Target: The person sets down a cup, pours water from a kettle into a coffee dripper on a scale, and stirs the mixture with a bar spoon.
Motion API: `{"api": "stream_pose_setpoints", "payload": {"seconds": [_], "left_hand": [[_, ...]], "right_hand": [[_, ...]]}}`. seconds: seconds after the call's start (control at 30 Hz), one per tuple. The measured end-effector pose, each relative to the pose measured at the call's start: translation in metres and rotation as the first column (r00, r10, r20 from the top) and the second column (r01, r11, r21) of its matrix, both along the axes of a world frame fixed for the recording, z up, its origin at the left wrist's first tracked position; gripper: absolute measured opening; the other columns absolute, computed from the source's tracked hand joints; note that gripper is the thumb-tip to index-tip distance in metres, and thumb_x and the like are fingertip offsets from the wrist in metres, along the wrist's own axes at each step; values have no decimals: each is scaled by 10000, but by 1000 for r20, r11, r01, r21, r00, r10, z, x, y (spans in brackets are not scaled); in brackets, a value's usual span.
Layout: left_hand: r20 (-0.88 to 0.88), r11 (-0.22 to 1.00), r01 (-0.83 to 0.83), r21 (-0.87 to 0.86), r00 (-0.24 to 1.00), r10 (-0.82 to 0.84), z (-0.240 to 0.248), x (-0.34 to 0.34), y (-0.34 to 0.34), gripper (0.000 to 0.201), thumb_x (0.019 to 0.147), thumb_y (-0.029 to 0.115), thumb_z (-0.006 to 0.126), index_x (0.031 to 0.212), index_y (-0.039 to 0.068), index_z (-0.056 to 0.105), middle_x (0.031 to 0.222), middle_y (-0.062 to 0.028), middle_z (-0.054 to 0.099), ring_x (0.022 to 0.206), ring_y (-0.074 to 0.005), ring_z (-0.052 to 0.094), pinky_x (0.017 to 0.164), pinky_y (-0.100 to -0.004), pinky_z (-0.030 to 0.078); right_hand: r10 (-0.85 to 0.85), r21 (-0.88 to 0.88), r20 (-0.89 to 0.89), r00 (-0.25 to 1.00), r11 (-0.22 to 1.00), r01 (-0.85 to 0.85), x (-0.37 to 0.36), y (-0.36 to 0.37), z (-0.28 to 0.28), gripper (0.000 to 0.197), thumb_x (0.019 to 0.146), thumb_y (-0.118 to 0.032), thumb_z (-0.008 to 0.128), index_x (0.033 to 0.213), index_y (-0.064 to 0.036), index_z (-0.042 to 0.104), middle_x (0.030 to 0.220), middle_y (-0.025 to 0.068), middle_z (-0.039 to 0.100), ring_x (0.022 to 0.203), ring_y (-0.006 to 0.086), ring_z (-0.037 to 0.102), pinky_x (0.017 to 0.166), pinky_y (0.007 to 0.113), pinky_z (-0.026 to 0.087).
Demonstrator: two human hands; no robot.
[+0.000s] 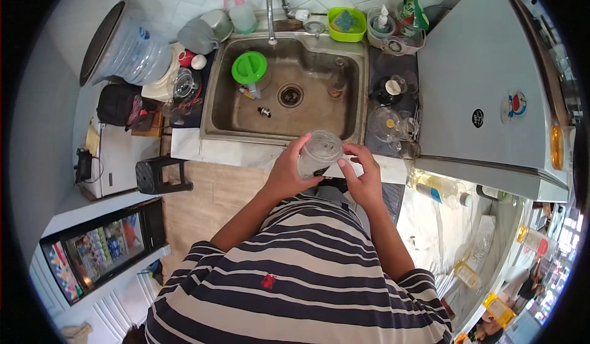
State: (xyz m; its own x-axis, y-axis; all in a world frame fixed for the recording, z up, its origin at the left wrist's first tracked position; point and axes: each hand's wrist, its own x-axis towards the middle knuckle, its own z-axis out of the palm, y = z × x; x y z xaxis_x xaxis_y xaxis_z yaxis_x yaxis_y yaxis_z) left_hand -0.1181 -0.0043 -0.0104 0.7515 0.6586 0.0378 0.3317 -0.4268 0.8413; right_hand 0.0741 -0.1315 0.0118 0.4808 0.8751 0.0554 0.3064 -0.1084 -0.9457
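A clear jar [322, 148] without a lid, its round mouth facing up, is in front of me at the near edge of the sink. My left hand [286, 170] is wrapped round its left side, the thumb beneath the lower edge. My right hand [364, 175] is at the jar's right side with thumb and fingers apart; whether the fingertips touch the glass I cannot tell. Beyond the jar lies the steel sink [209, 119]. In it are a bright green round lid [249, 67], a small black and silver piece [264, 111] and a clear glass [336, 86].
A flexible tap [271, 12] rises behind the sink. A green tub [348, 31] with sponges and a pink-topped spray bottle [242, 15] stand at the back. Glassware [386, 124] crowds the right counter beside the fridge [485, 79]. A black stool [161, 175] is at left.
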Motion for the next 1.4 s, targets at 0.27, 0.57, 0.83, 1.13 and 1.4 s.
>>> {"api": "stream_pose_setpoints", "payload": {"seconds": [0.27,0.57,0.83,1.13,1.4], "left_hand": [[-23,988,-150,-33,989,149,-2,-17,18,1194,647,228,976,1606,19,295,1364,-209,628,1207,-319,638,1023,-421,497],[119,975,-216,-41,968,220,-2,-44,102,1242,705,269,968,1628,-7,184,1471,-281,531,1319,-365,598,1061,-446,504],[171,958,-284,-36,943,286,-31,-72,175,1279,705,262,993,1620,-26,147,1502,-287,483,1354,-355,569,1081,-450,492],[106,959,-282,-9,954,281,-64,-67,242,1296,694,265,1000,1614,-34,137,1525,-293,428,1401,-378,515,1175,-467,424],[32,930,-304,-205,948,317,-87,-74,259,1294,685,271,1006,1620,-24,162,1524,-289,445,1394,-376,526,1178,-466,423]], "right_hand": [[42,44,55,998,998,-44,0,21,-11,327,957,-144,757,1251,-21,686,1126,149,736,1033,273,718,909,387,555],[-159,-112,-398,903,986,125,-1,124,-72,381,1049,-270,661,1324,-9,623,988,100,725,778,144,698,694,291,551],[-302,-252,-674,674,952,176,18,282,-106,373,1067,-364,637,1295,-71,599,995,115,702,707,188,690,642,334,545],[-565,-436,-783,261,797,419,76,405,-155,219,1077,-340,618,1135,-135,568,939,59,634,698,208,621,690,400,548],[-553,-506,-832,41,788,350,106,441,-180,288,1092,-350,588,1208,-88,555,1023,76,644,816,248,678,834,492,551]]}}
